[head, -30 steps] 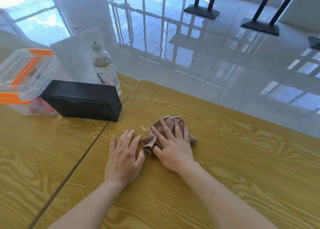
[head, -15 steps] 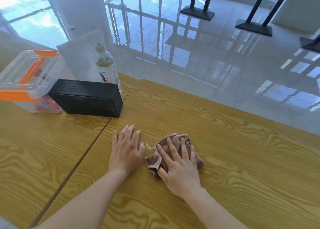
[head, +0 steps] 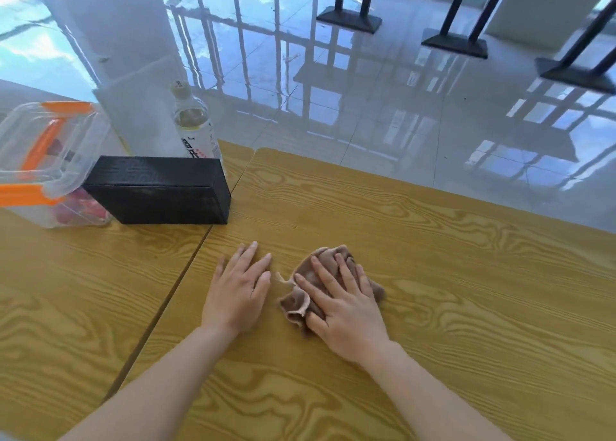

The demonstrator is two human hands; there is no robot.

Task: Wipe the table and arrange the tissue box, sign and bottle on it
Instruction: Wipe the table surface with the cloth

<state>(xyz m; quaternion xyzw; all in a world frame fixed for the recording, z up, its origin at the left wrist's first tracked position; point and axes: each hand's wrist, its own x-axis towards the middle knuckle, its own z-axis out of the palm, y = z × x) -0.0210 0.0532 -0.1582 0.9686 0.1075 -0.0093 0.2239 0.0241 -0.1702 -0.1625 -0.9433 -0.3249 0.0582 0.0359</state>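
My right hand (head: 346, 307) presses flat on a crumpled brown cloth (head: 301, 302) on the wooden table (head: 466, 290). Just left of it, my left hand (head: 238, 289) lies palm down on the wood, fingers apart, holding nothing. A black tissue box (head: 160, 190) lies at the far left of the table. Behind it stand a clear bottle (head: 193, 125) with a pale cap and a clear acrylic sign (head: 140, 107), both upright near the table's far edge.
A clear plastic container (head: 43, 164) with orange clips stands left of the black box. A seam (head: 173, 287) splits the table into two tops. Beyond the far edge lie a glossy tiled floor and black table bases (head: 453, 42).
My right hand has slid the cloth to the right and nearer to me. My left hand has stayed flat on the table beside it.
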